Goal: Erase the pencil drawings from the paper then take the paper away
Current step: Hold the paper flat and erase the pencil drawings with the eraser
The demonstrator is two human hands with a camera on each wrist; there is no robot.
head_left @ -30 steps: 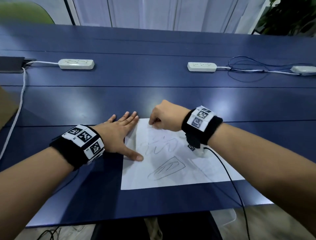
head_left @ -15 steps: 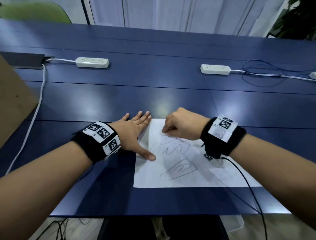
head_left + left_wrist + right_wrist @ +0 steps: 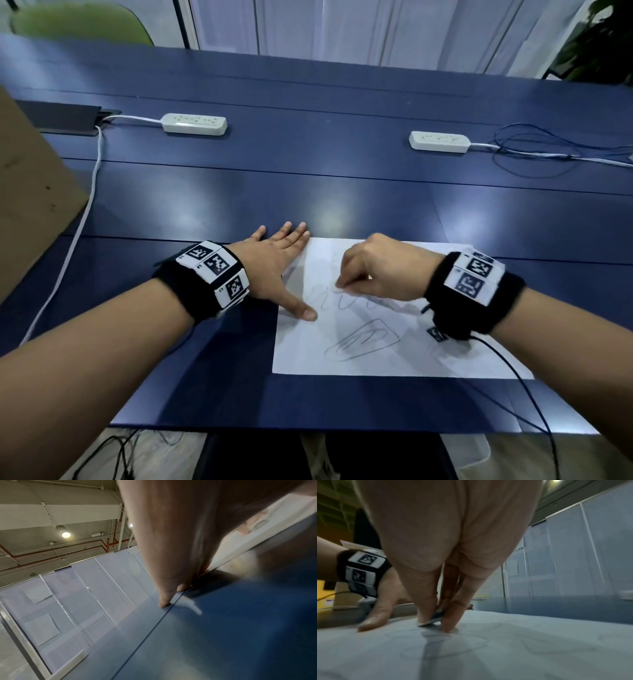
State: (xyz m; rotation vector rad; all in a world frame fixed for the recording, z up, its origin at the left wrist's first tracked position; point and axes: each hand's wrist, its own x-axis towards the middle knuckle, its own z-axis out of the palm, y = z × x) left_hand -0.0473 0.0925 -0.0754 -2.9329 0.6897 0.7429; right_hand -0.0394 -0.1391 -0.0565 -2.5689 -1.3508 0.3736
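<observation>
A white paper [image 3: 394,356] with pencil scribbles lies near the front edge of the blue table [image 3: 308,178]. A wavy scribble [image 3: 342,301] sits under my right hand, and a leaf-like shape [image 3: 363,341] is drawn below it. My left hand [image 3: 277,267] lies flat with straight fingers on the paper's left edge, its thumb [image 3: 301,310] on the sheet. My right hand [image 3: 380,270] pinches a small white eraser [image 3: 431,620] and presses it on the paper [image 3: 488,649] at the wavy scribble. In the left wrist view the fingers [image 3: 164,601] rest on the table.
Two white power strips [image 3: 194,123] [image 3: 439,141] lie across the far half of the table, with loose cables [image 3: 534,154] at the right. A brown cardboard piece [image 3: 30,192] stands at the left edge. A cable runs from my right wristband [image 3: 472,291] over the table's front edge.
My right hand with the eraser has moved down the paper from its top edge to the wavy scribble. The left hand keeps holding the paper; the head view shifted.
</observation>
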